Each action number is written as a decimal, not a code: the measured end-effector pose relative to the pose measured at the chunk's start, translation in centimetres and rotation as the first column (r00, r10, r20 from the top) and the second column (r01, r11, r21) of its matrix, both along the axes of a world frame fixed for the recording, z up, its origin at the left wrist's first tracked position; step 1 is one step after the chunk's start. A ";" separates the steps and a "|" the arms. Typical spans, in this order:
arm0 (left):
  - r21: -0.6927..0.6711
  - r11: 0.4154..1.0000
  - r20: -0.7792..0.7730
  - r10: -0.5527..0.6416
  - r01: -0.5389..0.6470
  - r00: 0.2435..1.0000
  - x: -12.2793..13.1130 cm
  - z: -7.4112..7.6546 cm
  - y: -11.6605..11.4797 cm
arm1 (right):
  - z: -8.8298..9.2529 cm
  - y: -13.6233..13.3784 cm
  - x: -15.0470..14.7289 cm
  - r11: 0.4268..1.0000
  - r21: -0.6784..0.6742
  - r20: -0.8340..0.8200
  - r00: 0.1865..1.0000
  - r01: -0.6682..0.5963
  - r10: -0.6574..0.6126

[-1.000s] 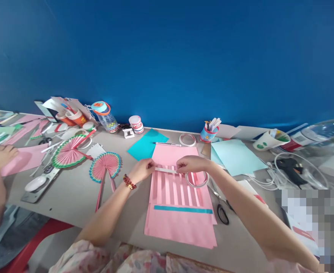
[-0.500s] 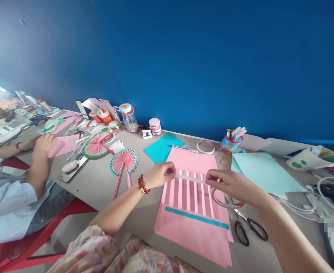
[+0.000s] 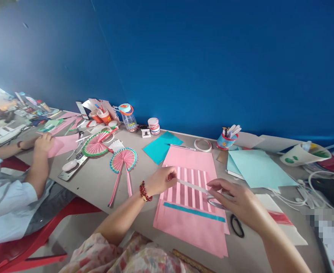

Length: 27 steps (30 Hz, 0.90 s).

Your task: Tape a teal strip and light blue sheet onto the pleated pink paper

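Observation:
A strip of white tape [image 3: 193,185] runs taut between my hands, above a pleated pink paper [image 3: 186,197]. My left hand [image 3: 160,181] pinches the strip's free end. My right hand [image 3: 239,201] grips the strip near the tape roll [image 3: 215,202], which hangs partly hidden under the fingers. Beneath the pleats lie flat pink sheets [image 3: 189,237], and a narrow teal strip [image 3: 194,212] crosses them on my side. Scissors [image 3: 237,226] rest right of the sheets; my right forearm and hand hide most of them, leaving one black handle loop visible.
Two folded paper fans [image 3: 124,160] lie left. Teal paper [image 3: 163,148], a pen [image 3: 182,147] and another tape roll [image 3: 202,145] sit behind. A pen cup [image 3: 226,140], pale blue sheets [image 3: 262,168] and white cables [image 3: 286,201] are right. Another person's hand [image 3: 44,144] holds pink paper.
Both hands have come slightly nearer me with the tape, which now slants more downward to the right. My right hand and forearm now cover more of the scissors. The view has shifted a little.

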<state>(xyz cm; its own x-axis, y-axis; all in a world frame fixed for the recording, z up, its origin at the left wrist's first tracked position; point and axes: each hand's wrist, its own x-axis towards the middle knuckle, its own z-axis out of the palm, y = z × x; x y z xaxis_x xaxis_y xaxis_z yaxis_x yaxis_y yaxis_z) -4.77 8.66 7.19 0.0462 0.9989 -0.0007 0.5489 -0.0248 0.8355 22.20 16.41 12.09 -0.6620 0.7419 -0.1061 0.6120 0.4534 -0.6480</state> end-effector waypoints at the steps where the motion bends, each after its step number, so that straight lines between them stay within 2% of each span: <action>1: -0.002 1.000 0.002 0.003 -0.003 1.000 0.1 0.0 -0.1 | -0.2 -0.2 0.1 1.000 0.004 -0.015 1.000 0.017 -0.017; 10: -0.030 0.999 0.042 0.015 -0.014 0.999 0.6 0.4 -0.9 | -0.9 -1.5 0.9 0.989 0.057 -0.102 0.986 0.137 -0.131; 14: -0.060 0.998 0.081 0.015 -0.010 0.997 0.7 0.3 -1.2 | -1.2 -2.3 0.9 0.972 0.027 -0.203 0.954 0.232 -0.222; 17: -0.069 0.998 0.115 0.012 -0.004 0.993 0.8 0.2 -1.5 | -1.5 -3.0 0.8 0.967 0.031 -0.254 0.937 0.254 -0.239; 23: -0.076 0.996 0.109 -0.029 0.037 0.994 1.0 0.0 -1.9 | -1.6 -3.9 0.7 0.949 0.208 -0.415 0.900 0.239 -0.136; 27: -0.073 0.995 0.099 -0.063 0.071 0.993 1.2 -0.2 -2.1 | -1.4 -4.0 0.9 0.925 0.338 -0.429 0.903 0.174 -0.014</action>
